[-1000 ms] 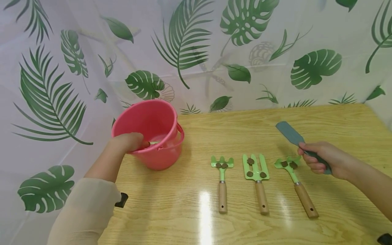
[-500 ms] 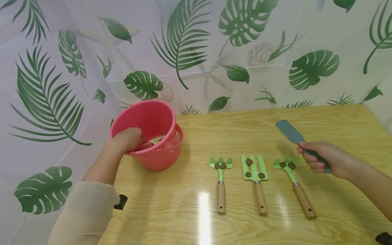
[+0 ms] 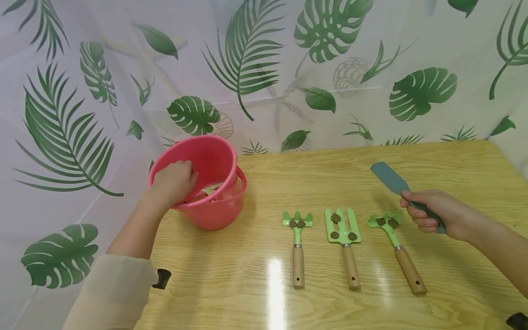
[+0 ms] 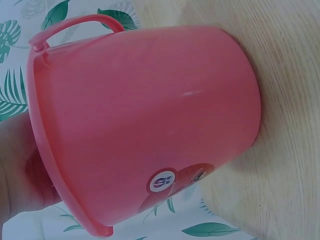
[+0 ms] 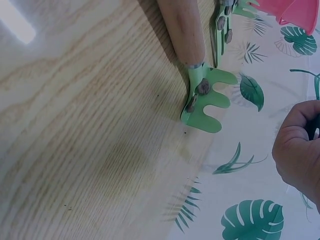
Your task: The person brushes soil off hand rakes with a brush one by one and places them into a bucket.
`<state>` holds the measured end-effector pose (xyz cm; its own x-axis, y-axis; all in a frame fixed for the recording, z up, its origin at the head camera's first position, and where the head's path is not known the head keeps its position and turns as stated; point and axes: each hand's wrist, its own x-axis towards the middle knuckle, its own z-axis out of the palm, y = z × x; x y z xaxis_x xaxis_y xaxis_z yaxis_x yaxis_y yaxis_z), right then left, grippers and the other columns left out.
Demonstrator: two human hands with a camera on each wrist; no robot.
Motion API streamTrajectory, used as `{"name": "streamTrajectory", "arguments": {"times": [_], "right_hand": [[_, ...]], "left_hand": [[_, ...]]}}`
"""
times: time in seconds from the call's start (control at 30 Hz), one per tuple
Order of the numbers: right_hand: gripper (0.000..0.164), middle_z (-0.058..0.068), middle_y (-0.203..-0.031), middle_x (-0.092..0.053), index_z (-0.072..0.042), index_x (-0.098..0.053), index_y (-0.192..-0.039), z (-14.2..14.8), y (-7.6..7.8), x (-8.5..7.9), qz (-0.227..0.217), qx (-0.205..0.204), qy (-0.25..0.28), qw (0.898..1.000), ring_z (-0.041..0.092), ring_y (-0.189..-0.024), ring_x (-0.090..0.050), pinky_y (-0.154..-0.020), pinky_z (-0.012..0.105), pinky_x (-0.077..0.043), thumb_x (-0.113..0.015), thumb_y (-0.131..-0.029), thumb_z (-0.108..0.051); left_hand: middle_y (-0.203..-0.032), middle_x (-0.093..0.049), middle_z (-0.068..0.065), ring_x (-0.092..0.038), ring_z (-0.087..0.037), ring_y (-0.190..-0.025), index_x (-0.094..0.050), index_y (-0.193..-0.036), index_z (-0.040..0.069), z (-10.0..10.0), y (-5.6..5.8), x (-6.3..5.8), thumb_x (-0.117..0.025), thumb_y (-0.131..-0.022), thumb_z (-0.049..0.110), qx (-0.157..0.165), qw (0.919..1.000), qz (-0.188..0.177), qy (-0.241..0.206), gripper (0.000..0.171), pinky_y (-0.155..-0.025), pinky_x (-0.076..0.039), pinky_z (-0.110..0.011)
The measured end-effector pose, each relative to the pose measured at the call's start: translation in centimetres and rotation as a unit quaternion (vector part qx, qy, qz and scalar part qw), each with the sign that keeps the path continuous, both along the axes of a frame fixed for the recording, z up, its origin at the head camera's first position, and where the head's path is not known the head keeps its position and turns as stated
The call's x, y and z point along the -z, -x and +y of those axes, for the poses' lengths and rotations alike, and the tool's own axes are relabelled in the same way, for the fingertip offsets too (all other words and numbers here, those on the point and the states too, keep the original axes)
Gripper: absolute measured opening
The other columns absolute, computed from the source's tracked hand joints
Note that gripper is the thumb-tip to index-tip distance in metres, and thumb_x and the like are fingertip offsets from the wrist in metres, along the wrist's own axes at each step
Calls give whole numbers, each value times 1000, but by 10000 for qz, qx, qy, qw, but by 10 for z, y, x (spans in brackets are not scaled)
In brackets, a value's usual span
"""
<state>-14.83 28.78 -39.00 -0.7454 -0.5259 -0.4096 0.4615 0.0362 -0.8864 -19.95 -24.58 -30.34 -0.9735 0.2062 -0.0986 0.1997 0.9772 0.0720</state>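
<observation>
In the head view, my left hand (image 3: 173, 181) reaches over the near rim into a pink bucket (image 3: 218, 215), its fingertips hidden inside. Part of a light green object (image 3: 211, 189) shows in the bucket beside that hand. I cannot tell whether the hand grasps anything there. On the right, my right hand (image 3: 437, 213) grips a blue-grey spatula (image 3: 389, 178) by its handle, blade pointing up and left above the table. Below it lie a green hand rake (image 3: 406, 268), a green garden fork (image 3: 350, 263) and another hand rake (image 3: 298, 263), all wooden-handled, with brown lumps on their heads.
The wooden table (image 3: 239, 275) runs back to a white curtain (image 3: 264, 128) printed with green leaves. The bucket stands near the left side, its pink handle (image 3: 243, 178) hanging on the right. In the left wrist view a round sticker (image 4: 162, 181) shows on the bucket's side.
My left hand has shifted slightly up and inward within the bucket, and more of the green object there shows. The right hand and spatula have stayed nearly still.
</observation>
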Motion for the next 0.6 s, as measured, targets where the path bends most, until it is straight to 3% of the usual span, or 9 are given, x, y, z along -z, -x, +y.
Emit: {"name": "streamTrajectory", "arguments": {"times": [0.3,0.4,0.5,0.6], "right_hand": [[35,-2,-59,-28,-12,-54,-86,-1,-1,-1,9,31,-130,9999,16,-47,-15,-45,31,-12,-29,-105,-27],[35,-2,-59,-28,-12,-54,-86,-1,-1,-1,20,19,-115,9999,15,-47,-15,-45,30,-13,-29,-105,-27],[35,-2,-59,-28,-12,-54,-86,-1,-1,-1,22,4,-92,10000,15,-47,-15,-45,30,-13,-29,-105,-27],[35,-2,-59,-28,-11,-54,-86,-1,-1,-1,26,2,-67,10000,15,-47,-15,-45,31,-13,-29,-105,-27]], "left_hand": [[-95,-61,-15,-57,-31,-87,-57,-105,0,9,-7,2,-63,-88,20,-44,9921,1147,-501,27,-77,-53,-45],[-97,-61,-16,-58,-32,-89,-57,-106,-1,11,-10,4,-66,-86,19,108,9804,1797,-797,29,-78,-53,-46],[-96,-62,-16,-59,-31,-87,-57,-104,-1,12,-11,7,-68,-84,17,367,9620,2484,-1074,29,-77,-53,-45],[-94,-62,-15,-59,-30,-84,-57,-102,-1,13,-14,9,-69,-84,17,586,9483,2846,-1274,28,-74,-54,-43]]}}
